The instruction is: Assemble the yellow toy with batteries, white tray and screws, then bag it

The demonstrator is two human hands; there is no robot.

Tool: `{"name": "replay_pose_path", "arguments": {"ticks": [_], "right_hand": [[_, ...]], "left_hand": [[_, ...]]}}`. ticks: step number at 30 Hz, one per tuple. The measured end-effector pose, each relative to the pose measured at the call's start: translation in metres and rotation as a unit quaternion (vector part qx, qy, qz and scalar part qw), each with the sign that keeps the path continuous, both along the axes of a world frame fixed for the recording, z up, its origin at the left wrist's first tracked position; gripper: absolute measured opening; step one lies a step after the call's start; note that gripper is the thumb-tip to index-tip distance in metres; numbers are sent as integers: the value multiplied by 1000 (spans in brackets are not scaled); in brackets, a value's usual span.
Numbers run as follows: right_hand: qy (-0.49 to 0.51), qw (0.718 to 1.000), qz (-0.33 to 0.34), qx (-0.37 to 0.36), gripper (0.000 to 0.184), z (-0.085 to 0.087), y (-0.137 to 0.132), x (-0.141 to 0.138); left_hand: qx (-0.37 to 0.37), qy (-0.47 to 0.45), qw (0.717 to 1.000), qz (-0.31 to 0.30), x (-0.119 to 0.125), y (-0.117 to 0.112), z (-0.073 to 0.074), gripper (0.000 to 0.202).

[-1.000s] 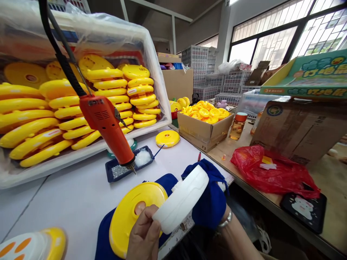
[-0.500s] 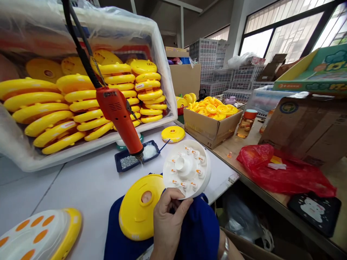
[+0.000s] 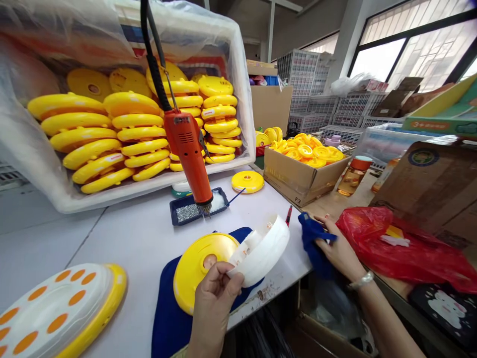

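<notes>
My left hand [image 3: 215, 301] pinches the rim of a white round plastic housing [image 3: 266, 256] between thumb and fingers. The housing is tilted, so its outer wall faces me and the small orange-marked posts inside show only in part. Beyond it to the right, my right hand [image 3: 341, 248] grips a bunched blue cloth [image 3: 312, 236] past the table's edge. Behind my left hand, a yellow disc [image 3: 188, 271] with a round centre hole lies on a blue cloth mat [image 3: 164, 313]. An orange electric screwdriver [image 3: 191, 156] hangs bit-down above a dark tray [image 3: 179, 220] of small screws and white material.
A white disc with orange spots [image 3: 48, 306] on a yellow base lies at lower left. Stacked yellow discs fill a lined bin [image 3: 122, 199]. Another yellow disc [image 3: 248, 182] and a red pen-like tool [image 3: 288, 216] lie on the table. Right are a carton [image 3: 286, 181] and red bag [image 3: 365, 228].
My right hand has moved away from the housing to the right with the blue cloth. The housing has tipped, turning its open side from me. The view has shifted slightly left.
</notes>
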State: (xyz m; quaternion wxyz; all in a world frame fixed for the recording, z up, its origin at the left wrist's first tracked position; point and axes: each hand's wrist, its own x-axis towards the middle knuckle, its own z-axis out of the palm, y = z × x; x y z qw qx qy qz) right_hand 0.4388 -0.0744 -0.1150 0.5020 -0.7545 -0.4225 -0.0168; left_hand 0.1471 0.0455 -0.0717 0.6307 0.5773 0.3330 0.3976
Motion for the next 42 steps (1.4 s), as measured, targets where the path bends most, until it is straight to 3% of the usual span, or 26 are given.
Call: {"name": "replay_pose_path", "arguments": {"ticks": [2,4,7,9,11,13,16,19,22,25,28,33,39,42], "right_hand": [[61,998,-6,13,55,7,2,-6],[224,972,69,29,58,16,1,-20],[460,846,268,18,71,33,-1,-44],[513,787,343,7,78,41,-1,-58],[509,777,371,0,72,44,-1,-71],[490,790,368,-4,59,42,-3,-84],[493,802,337,11,45,38,-7,-103],[512,799,311,45,41,38,-11,-121],[515,799,302,70,38,40,-11,-138],[509,803,294,94,39,38,-7,-156],[494,823,257,114,41,30,-3,-174],[503,819,258,96,40,17,2,-187],[482,841,241,50,38,6,6,-179],[492,835,244,41,40,4,9,-178]], "left_hand": [[61,17,998,-25,-11,0,1,23],[170,31,983,-53,-22,-3,4,18],[338,38,931,-130,-35,-7,12,16],[416,46,888,-191,-40,-10,15,18],[465,64,852,-231,-44,-13,14,18],[486,86,833,-248,-51,-16,10,17],[481,110,841,-222,-67,-23,0,16],[433,114,890,-83,-88,-33,-6,30],[233,108,966,41,-99,-47,-4,40],[-13,26,998,51,-97,-62,3,47],[-149,-59,987,26,-91,-70,4,53],[-218,-83,972,31,-93,-64,-8,52],[-223,-90,970,34,-99,-53,-21,49],[-225,-86,970,38,-100,-51,-22,45]]}}
